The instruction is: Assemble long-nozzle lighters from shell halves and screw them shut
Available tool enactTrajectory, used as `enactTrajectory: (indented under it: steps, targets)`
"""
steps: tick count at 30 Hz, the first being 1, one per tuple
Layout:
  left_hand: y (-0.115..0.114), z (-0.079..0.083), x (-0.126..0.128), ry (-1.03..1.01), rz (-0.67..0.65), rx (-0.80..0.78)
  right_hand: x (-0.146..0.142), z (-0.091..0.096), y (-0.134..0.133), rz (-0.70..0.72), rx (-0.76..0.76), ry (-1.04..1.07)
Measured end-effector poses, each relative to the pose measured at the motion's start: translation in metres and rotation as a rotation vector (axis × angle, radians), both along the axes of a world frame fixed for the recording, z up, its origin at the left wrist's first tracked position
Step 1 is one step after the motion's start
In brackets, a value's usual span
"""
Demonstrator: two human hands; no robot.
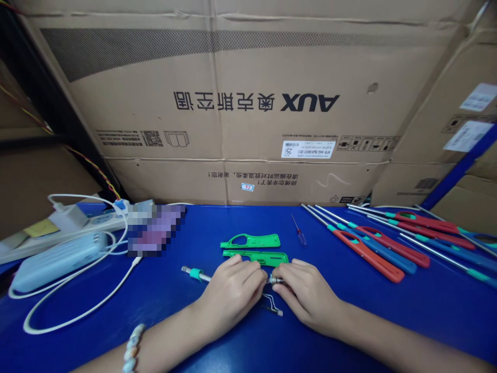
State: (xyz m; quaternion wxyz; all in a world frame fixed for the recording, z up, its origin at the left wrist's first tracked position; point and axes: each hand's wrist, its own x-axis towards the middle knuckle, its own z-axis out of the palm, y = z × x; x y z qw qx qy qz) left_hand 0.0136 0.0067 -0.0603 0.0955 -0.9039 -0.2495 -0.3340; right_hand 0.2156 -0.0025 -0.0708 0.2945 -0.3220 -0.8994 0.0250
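My left hand (233, 290) is closed around a thin metal tube (193, 272) with a teal collar, whose free end points left over the blue table (163, 321). My right hand (306, 292) pinches a small metal part (276, 280) at the tube's other end, fingertips almost meeting the left hand's. A thin bent wire (272, 305) hangs below, between both hands. Two green plastic handle halves (254, 249) lie flat just beyond my fingers.
A small screwdriver (300, 231) lies behind the green halves. Several assembled long lighters with red and blue handles (384, 248) lie at the right. At the left are a power strip (77, 220), a power bank (58, 261) and white cables. Cardboard boxes (252, 103) stand behind.
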Motion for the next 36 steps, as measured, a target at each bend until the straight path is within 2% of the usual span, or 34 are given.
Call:
enactTrajectory:
  steps: [12,19,25,29,33,36]
  targets:
    - [-0.003,-0.001,0.0,0.038,0.004,0.021,0.0,-0.001,0.0,0.012,-0.034,-0.022]
    - [0.002,0.008,-0.003,0.027,0.02,-0.09,-0.002,0.006,0.0,-0.085,-0.066,0.039]
    - [0.017,0.022,-0.018,0.01,0.045,-0.182,-0.001,0.013,0.003,-0.038,-0.155,0.092]
    - [0.034,0.033,-0.033,0.193,0.038,-0.297,0.001,0.011,0.005,-0.01,-0.204,0.084]
    - [0.045,0.04,-0.046,0.227,0.079,-0.345,0.003,0.011,0.007,-0.016,-0.202,0.088]
    - [0.048,0.04,-0.05,0.237,0.079,-0.365,0.005,0.012,0.008,-0.037,-0.169,0.072]
